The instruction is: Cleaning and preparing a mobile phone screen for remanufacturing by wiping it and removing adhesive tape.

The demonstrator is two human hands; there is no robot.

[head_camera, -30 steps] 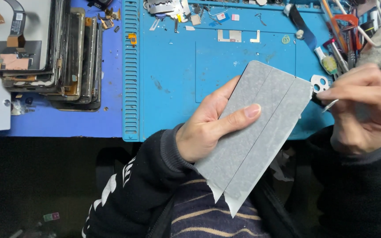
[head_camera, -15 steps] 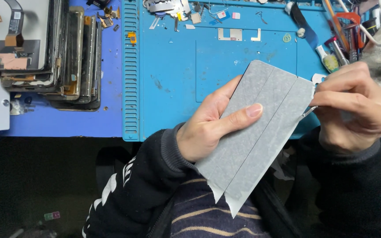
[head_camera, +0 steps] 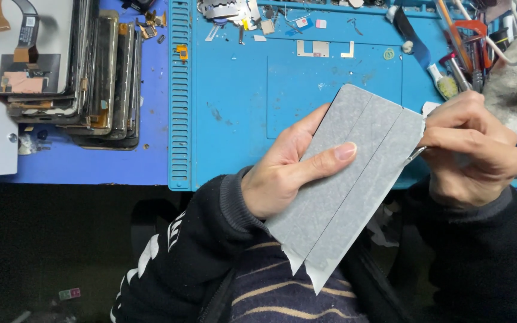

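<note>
The left hand (head_camera: 282, 179) held a grey taped panel (head_camera: 348, 179) in its grip; the right hand (head_camera: 474, 149) pinched metal tweezers (head_camera: 415, 154) at the panel's edge, above the blue mat (head_camera: 234, 119).

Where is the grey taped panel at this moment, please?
In the head view, the grey taped panel sits centre-right, above the blue work mat, gripped by the left hand, its upper right corner meeting the right hand.
</note>
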